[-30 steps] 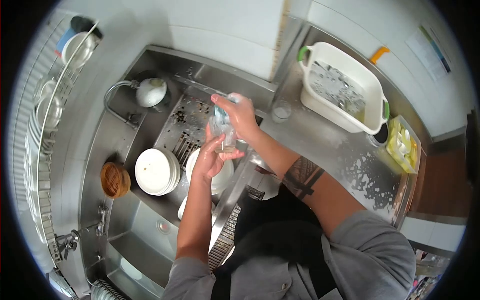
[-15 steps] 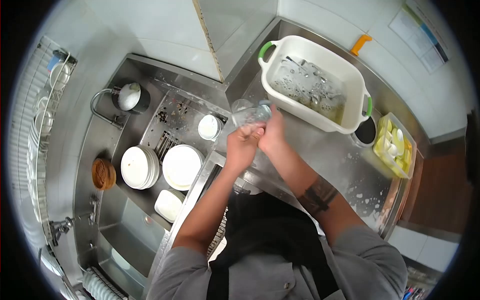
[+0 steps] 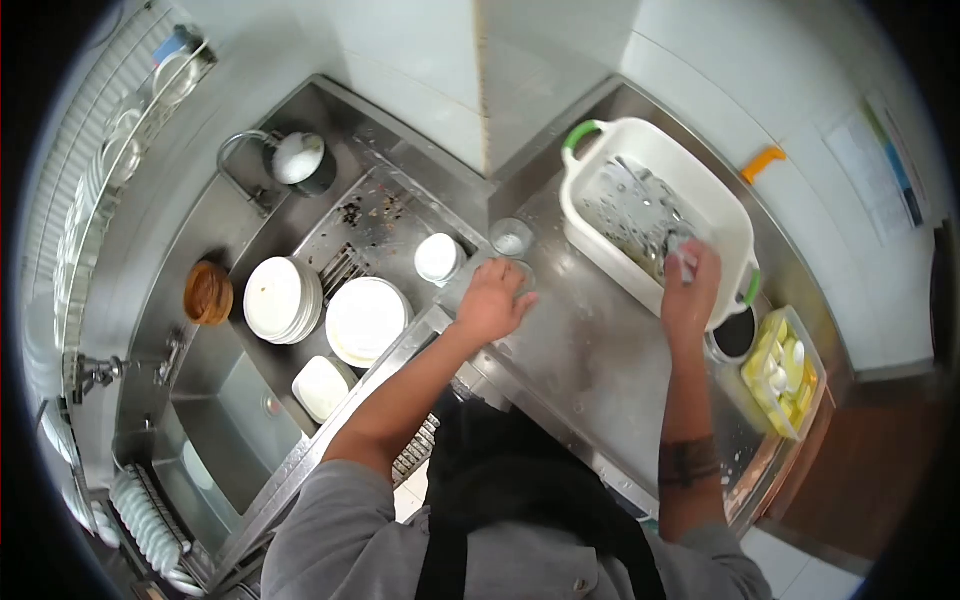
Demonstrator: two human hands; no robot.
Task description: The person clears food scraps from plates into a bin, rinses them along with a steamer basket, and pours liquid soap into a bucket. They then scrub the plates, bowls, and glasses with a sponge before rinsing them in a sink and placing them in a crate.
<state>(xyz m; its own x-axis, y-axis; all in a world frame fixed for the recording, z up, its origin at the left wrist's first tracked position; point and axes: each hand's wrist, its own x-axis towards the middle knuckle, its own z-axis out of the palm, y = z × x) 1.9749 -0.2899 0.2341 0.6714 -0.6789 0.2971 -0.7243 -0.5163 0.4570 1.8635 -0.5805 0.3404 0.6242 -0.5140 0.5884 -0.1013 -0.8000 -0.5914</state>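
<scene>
My left hand [image 3: 490, 302] is at the counter edge with its fingers around a clear drinking glass [image 3: 525, 279], partly hidden by the hand. Just beyond it stands a second clear glass [image 3: 511, 238]. Over the near right side of the white tub [image 3: 622, 250], my right hand [image 3: 694, 290] is closed on a crumpled greyish scrubbing pad [image 3: 684, 262], blurred and mostly covered by the fingers. Metal cutlery [image 3: 640, 190] lies in the tub's soapy water.
Left in the sink area are stacked white plates [image 3: 368, 322], small white bowls [image 3: 438, 258] and a foamy dark pot [image 3: 300, 160]. A brown bowl [image 3: 208, 294] sits on the ledge. Right of the tub are a dark-filled container [image 3: 735, 334] and a yellow-lined box [image 3: 783, 372] with utensils.
My hands have come apart. The right hand has moved right to the tub with the pad; the left has lowered the glass to the counter edge. The view has shifted.
</scene>
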